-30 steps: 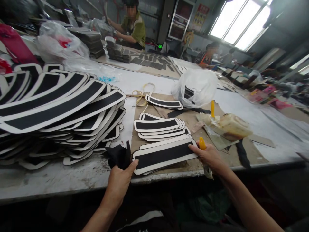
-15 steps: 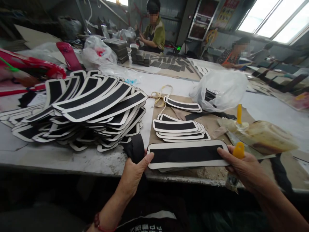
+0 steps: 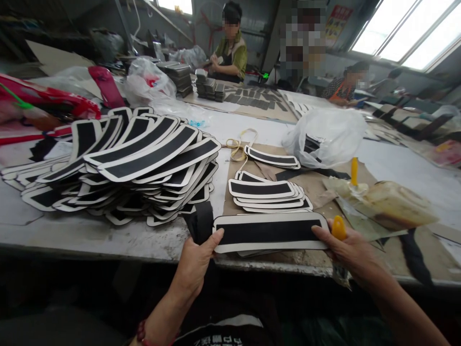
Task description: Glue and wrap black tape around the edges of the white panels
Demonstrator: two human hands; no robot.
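Observation:
A long white panel with a black strip along its middle (image 3: 270, 232) is stretched level between my hands at the table's front edge. My left hand (image 3: 196, 262) pinches its left end, thumb on top. A folded black band (image 3: 203, 222) hangs beside that thumb; whether the hand grips it too, I cannot tell. My right hand (image 3: 347, 247) is closed on the right end, thumb over the face. In the same hand is a brush with a yellow handle (image 3: 339, 228), its bristles pointing down. Similar panels (image 3: 248, 253) partly show beneath the held one.
To the left a large heap of like panels (image 3: 151, 158) lies fanned out. Smaller panels (image 3: 266, 188) sit behind the held one. A cloudy jug (image 3: 399, 204) with a second yellow handle (image 3: 355, 171) lies to the right. A plastic bag (image 3: 327, 137) stands behind. Co-workers sit across the table.
The panel and both my hands have shifted slightly left in view, the brush with them. My grip looks the same. A blurred-out figure now shows at the back.

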